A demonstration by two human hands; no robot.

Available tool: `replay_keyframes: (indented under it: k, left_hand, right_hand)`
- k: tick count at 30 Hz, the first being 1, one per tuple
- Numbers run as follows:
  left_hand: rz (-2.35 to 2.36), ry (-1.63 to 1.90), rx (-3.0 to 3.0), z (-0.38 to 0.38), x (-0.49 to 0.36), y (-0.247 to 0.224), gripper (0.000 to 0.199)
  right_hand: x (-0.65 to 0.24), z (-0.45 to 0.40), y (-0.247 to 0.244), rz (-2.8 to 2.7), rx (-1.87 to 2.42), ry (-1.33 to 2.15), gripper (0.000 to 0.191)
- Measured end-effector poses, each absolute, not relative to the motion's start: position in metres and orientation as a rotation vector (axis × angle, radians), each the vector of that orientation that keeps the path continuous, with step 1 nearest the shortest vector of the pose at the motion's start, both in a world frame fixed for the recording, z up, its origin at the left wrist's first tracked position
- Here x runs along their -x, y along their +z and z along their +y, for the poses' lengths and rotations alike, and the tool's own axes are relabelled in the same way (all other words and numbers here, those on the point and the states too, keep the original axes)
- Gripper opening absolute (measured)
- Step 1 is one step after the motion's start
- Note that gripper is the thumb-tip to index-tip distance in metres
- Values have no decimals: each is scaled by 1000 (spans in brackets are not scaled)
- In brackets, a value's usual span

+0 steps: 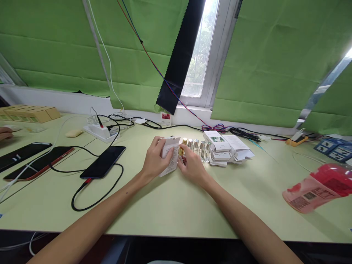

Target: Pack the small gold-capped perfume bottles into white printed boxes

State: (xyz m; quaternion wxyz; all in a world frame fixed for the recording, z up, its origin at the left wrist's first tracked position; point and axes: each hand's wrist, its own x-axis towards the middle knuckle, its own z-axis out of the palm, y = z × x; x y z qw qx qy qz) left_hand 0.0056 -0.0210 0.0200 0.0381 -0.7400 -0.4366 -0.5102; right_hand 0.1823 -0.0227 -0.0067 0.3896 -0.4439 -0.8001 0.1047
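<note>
White carton (170,167) near middle of table (165,212), well in from front edge. Left hand (153,161) pinches it, thumb across printed face. I'd judge light, thin card, creases easily; hold by side folds. Right hand (193,165) curled at gold-capped bottle (181,150); can't tell if it grips. Looks like slick, breakable glass; I'd take it below cap. Silver-capped bottles (201,151) just beside, carton stack (218,145) toward table's right edge.

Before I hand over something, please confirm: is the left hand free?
No, the left hand holds a white printed carton.
</note>
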Motion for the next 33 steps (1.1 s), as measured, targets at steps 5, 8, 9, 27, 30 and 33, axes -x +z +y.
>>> replay_keyframes:
  k: [5,8,9,27,30,33]
  left_hand:
    - [-1335,-1566,2271,-21,-5,20,9]
    - [-1324,-1561,2268,-21,-5,20,9]
    - [-1320,-1560,2267,-21,-5,20,9]
    - [-1307,-1553,2266,-21,-5,21,8]
    - [-1303,-1559,2269,-21,-5,21,8]
    - [-1299,-1559,2273,-20,-5,21,7]
  right_hand:
    - [-182,-23,-7,-2037,1132,264,48]
    - [-182,-23,-7,-2035,1136,267,48]
    - [-182,-23,-7,-2034,1137,268,48]
    - [-184,-21,-8,-2039,1108,280,48]
    - [-184,-22,-7,-2040,1113,281,48]
    - [-184,-22,-7,-2042,1118,274,49]
